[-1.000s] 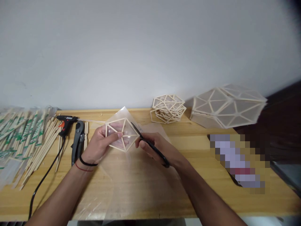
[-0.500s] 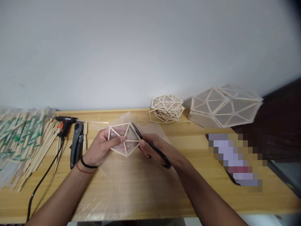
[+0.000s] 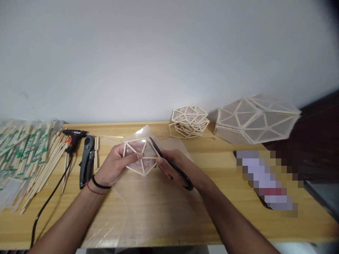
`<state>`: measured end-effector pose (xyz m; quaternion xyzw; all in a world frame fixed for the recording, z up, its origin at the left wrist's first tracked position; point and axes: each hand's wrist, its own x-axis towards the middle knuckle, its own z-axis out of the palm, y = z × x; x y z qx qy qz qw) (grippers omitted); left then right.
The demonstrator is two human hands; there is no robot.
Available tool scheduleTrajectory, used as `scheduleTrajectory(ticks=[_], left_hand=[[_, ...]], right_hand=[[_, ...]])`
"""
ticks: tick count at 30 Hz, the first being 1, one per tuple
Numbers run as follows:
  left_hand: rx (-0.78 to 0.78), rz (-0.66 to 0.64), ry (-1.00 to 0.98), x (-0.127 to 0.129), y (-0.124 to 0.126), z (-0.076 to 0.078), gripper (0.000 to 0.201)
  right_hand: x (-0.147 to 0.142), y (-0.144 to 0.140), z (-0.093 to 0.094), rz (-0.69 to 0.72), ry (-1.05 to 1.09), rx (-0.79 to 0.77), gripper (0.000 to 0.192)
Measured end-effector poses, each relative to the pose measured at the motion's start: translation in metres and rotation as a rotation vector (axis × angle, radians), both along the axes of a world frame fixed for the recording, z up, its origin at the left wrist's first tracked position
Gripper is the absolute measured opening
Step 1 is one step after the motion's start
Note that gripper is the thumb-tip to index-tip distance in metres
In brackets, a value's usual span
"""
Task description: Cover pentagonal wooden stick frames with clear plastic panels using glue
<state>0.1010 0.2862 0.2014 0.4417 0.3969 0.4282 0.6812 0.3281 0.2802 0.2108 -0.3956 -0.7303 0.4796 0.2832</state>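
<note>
My left hand (image 3: 113, 165) holds a small pentagon frame of thin wooden sticks (image 3: 140, 155), backed with translucent film, tilted up above the table. The thumb lies across its middle. My right hand (image 3: 177, 167) grips black scissors (image 3: 172, 164). Their blades run along the frame's right edge, against the film there. A large sheet of translucent film (image 3: 153, 208) lies flat on the wooden table (image 3: 225, 165) under both hands.
A black glue gun (image 3: 72, 137) with its cord and black cutters (image 3: 87, 160) lie left. Chopsticks, some in wrappers (image 3: 29, 155), are heaped far left. A stack of stick frames (image 3: 189, 121) and a film-covered stick dome (image 3: 254, 118) stand by the wall.
The frame has turned a little and shifted right in my left hand. The scissors have moved along its right edge, and the film corner sticking up above the frame is smaller.
</note>
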Motion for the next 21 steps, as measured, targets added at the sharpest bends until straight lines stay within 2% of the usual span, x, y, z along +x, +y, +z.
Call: scheduleTrajectory(ticks=[14, 21], left_hand=[[0.003, -0.009, -0.026, 0.0016, -0.0010, 0.0026, 0.028], [0.005, 0.001, -0.032, 0.0013, -0.0017, 0.0037, 0.028]], right_hand=[[-0.0034, -0.0020, 0.0014, -0.038, -0.006, 0.041, 0.066], [-0.0039, -0.0021, -0.0008, -0.061, 0.015, -0.008, 0.057]])
